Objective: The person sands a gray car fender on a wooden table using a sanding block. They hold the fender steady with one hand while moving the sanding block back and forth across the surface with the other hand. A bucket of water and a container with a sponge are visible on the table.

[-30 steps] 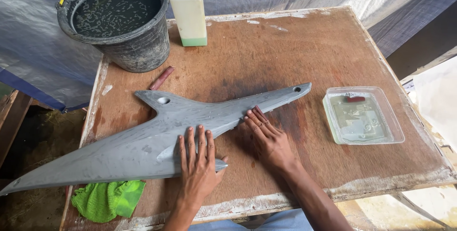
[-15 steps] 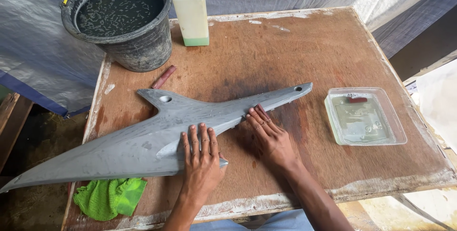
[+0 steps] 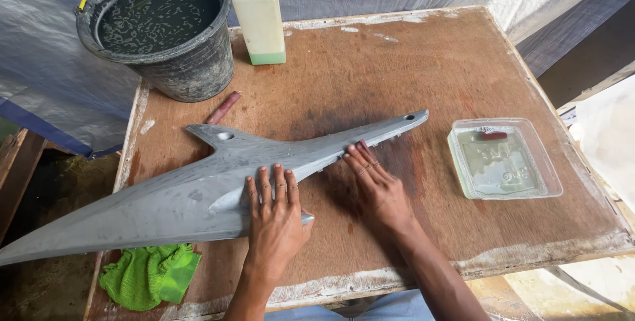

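A long grey pointed panel (image 3: 165, 198), shaped like a vehicle fairing, lies flat on a wet brown wooden table (image 3: 370, 76), its sharp tip overhanging the left edge. My left hand (image 3: 274, 218) rests palm down on the panel's lower middle, fingers spread slightly. My right hand (image 3: 377, 185) lies flat on the table with its fingertips against the panel's narrow right arm. Neither hand grips anything.
A black bucket (image 3: 159, 26) of murky water stands at the back left, a pale plastic jug (image 3: 259, 16) beside it. A clear tray (image 3: 504, 159) with water and a small red piece sits at the right. A green cloth (image 3: 149, 275) lies under the panel; a reddish stick (image 3: 223, 107) behind it.
Both hands stay pressed in nearly the same places; my right hand has shifted slightly along the panel's edge. The panel has not visibly moved.
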